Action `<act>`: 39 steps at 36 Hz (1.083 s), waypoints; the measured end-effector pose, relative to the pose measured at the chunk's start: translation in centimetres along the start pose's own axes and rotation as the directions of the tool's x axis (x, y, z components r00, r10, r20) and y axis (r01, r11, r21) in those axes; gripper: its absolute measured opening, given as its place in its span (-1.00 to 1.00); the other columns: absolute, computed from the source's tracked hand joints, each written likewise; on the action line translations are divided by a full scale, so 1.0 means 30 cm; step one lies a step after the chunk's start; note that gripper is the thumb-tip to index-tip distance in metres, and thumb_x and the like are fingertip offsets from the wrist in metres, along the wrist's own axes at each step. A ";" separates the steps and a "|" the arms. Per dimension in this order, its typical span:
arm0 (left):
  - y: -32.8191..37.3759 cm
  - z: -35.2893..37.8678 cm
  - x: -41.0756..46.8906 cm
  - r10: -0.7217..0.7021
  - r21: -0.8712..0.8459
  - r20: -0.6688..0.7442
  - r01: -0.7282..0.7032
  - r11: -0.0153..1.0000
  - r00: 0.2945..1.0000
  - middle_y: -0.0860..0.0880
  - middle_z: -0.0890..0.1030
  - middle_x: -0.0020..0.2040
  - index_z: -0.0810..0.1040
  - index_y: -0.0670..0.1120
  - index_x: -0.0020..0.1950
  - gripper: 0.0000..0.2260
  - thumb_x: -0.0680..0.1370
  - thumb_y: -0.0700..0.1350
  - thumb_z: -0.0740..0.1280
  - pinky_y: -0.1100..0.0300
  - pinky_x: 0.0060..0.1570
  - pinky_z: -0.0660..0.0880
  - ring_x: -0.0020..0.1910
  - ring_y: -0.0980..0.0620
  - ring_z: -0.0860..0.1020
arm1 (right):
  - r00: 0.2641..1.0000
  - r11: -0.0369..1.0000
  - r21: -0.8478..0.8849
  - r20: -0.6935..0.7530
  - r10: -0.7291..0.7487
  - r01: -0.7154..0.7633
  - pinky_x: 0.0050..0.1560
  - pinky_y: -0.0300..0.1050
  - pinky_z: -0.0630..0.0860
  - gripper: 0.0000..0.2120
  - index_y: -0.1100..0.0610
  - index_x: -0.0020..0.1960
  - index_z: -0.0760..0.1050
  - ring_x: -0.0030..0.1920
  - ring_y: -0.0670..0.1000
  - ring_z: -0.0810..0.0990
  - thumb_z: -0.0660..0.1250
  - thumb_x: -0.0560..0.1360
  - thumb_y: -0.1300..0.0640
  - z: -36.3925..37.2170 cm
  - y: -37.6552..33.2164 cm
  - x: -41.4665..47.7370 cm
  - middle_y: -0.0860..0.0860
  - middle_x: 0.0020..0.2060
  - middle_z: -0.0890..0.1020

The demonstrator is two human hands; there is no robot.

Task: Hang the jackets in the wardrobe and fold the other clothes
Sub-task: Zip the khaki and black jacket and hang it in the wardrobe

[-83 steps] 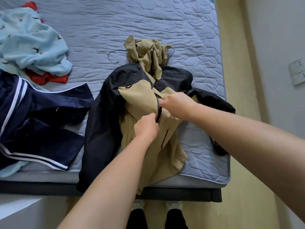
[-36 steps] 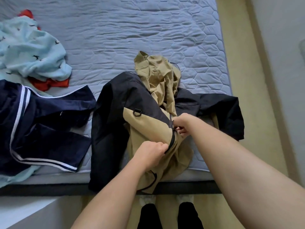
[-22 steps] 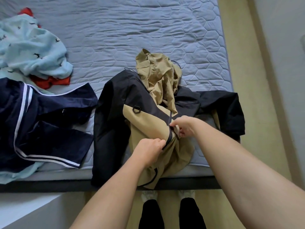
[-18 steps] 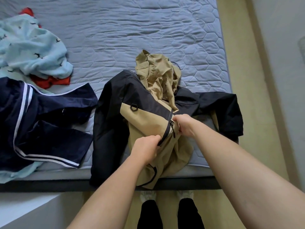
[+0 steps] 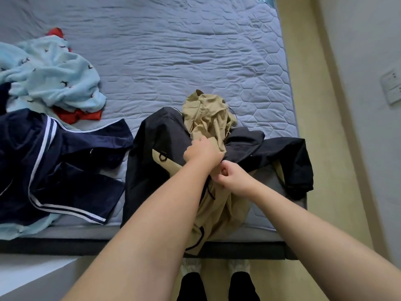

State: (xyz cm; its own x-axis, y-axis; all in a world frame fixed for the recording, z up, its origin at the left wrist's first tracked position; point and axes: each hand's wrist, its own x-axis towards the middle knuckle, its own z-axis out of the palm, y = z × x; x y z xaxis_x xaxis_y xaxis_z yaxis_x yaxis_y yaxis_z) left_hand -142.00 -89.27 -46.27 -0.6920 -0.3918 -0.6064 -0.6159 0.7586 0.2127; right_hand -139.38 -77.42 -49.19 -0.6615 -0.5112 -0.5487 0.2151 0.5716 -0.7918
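Note:
A black and tan hooded jacket (image 5: 160, 170) lies on the near edge of the bed, its hem hanging over the side and its tan hood (image 5: 206, 114) bunched at the top. My left hand (image 5: 202, 152) grips the jacket's front near the collar. My right hand (image 5: 231, 175), just below and to the right, pinches the front edge at the zip, fingers curled. The zip itself is hidden under my hands.
A navy garment with white stripes (image 5: 54, 168) lies left of the jacket. A light blue patterned garment (image 5: 52, 74) over a red one (image 5: 76, 115) sits at the far left. The grey quilted mattress (image 5: 184, 51) stretches behind. A wall (image 5: 368, 61) runs along the right; my feet stand on the floor below.
Both hands have moved up the jacket's front toward the collar. My left hand went from the lower tan panel to just under the hood; the right followed.

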 end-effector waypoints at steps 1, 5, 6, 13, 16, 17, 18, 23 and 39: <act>-0.001 0.013 0.010 -0.023 0.032 0.010 0.023 0.999 1.000 -0.11 0.39 0.34 0.24 -0.08 0.44 -0.42 0.50 0.16 0.23 0.01 0.14 0.43 0.28 -0.14 0.43 | 1.000 0.999 -0.045 -0.007 -0.010 0.009 -0.31 -0.25 0.38 -0.84 0.02 -0.19 0.39 -0.33 -0.13 0.45 0.33 0.50 0.19 0.004 0.004 -0.006 -0.09 -0.32 0.50; -0.022 0.039 0.033 -0.113 0.136 0.060 0.104 0.985 0.992 -0.09 0.44 0.34 0.30 -0.11 0.43 -0.51 0.53 0.02 0.19 0.07 0.07 0.43 0.27 -0.12 0.45 | 0.999 0.981 -0.193 0.003 -0.034 0.034 -0.33 -0.27 0.32 -0.81 0.03 -0.23 0.35 -0.34 -0.15 0.41 0.34 0.48 0.16 0.022 0.020 -0.045 -0.12 -0.34 0.46; -0.029 0.045 0.033 -0.101 0.171 0.086 0.085 0.982 0.991 -0.10 0.45 0.32 0.37 -0.11 0.39 -0.57 0.54 -0.03 0.19 0.06 0.06 0.45 0.26 -0.14 0.46 | 0.999 0.976 -0.213 0.014 -0.038 0.040 -0.32 -0.26 0.33 -0.84 0.04 -0.20 0.37 -0.31 -0.14 0.42 0.34 0.47 0.15 0.028 0.022 -0.053 -0.12 -0.32 0.47; -0.122 0.051 0.046 -0.088 -0.357 0.174 0.146 0.923 0.981 -0.16 0.50 -0.08 0.45 -0.23 -0.07 -0.91 0.53 -0.20 0.22 0.07 -0.33 0.56 -0.18 -0.10 0.53 | 1.000 0.976 -0.217 -0.010 0.004 -0.007 -0.28 -0.26 0.36 -0.90 0.03 -0.14 0.41 -0.24 -0.10 0.46 0.33 0.48 0.11 0.037 0.055 -0.085 -0.12 -0.27 0.50; -0.176 0.045 0.028 -0.114 -0.814 0.287 0.305 0.494 0.951 -0.22 0.53 -0.02 0.46 -0.29 0.11 -0.81 0.54 -0.27 0.19 0.12 -0.48 0.55 -0.13 -0.13 0.56 | 0.988 0.987 -0.103 -0.108 0.114 -0.125 -0.17 -0.08 0.52 -0.91 0.05 -0.19 0.42 -0.22 0.00 0.56 0.31 0.45 0.16 0.021 0.085 -0.097 -0.05 -0.29 0.55; -0.194 0.043 0.020 -0.101 -0.868 0.304 0.319 0.381 0.947 -0.24 0.55 0.00 0.44 -0.30 0.16 -0.79 0.55 -0.29 0.17 0.13 -0.48 0.57 -0.14 -0.12 0.58 | 0.976 0.986 -0.018 -0.148 0.161 -0.165 -0.11 0.01 0.57 -0.96 0.08 -0.17 0.44 -0.21 0.04 0.60 0.30 0.43 0.18 0.016 0.090 -0.102 0.00 -0.28 0.58; -0.207 0.043 0.009 -0.085 -0.898 0.316 0.327 0.294 0.945 -0.25 0.56 0.02 0.43 -0.30 0.18 -0.78 0.55 -0.32 0.16 0.12 -0.44 0.59 -0.14 -0.12 0.59 | 0.960 0.977 0.070 -0.182 0.211 -0.201 -0.06 0.09 0.61 -0.95 0.12 -0.12 0.46 -0.16 0.08 0.62 0.29 0.41 0.21 0.012 0.089 -0.105 0.05 -0.23 0.60; -0.218 0.034 -0.065 -0.063 -0.925 0.370 0.374 0.067 0.927 -0.15 0.54 -0.12 0.44 -0.24 0.06 -0.70 0.49 -0.43 -0.01 0.21 -0.46 0.56 -0.20 -0.06 0.55 | 0.829 0.767 0.561 -0.234 0.508 -0.311 0.00 0.16 0.61 -0.65 0.14 0.19 0.41 -0.02 0.19 0.60 0.19 0.45 0.37 0.011 0.042 -0.083 0.17 0.03 0.58; -0.124 -0.378 -0.576 -0.020 -0.978 0.123 0.118 -0.170 0.992 -0.26 0.60 0.14 0.57 -0.27 0.17 -0.61 0.53 0.00 0.25 -0.18 0.26 0.43 0.14 -0.25 0.56 | 0.904 0.864 0.489 -0.305 0.301 -0.123 0.13 0.11 0.54 -0.44 0.02 0.19 0.28 0.08 0.08 0.56 0.44 0.35 -0.17 -0.106 -0.553 -0.331 0.05 0.07 0.52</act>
State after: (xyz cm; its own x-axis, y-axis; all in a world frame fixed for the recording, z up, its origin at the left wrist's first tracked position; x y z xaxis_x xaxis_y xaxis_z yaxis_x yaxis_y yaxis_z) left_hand -132.04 -91.23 -27.89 -0.6276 -0.3399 -0.7004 -0.3456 -0.6845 0.6419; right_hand -138.65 -79.78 -29.76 -0.7521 -0.0942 -0.6523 0.6180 0.2430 -0.7477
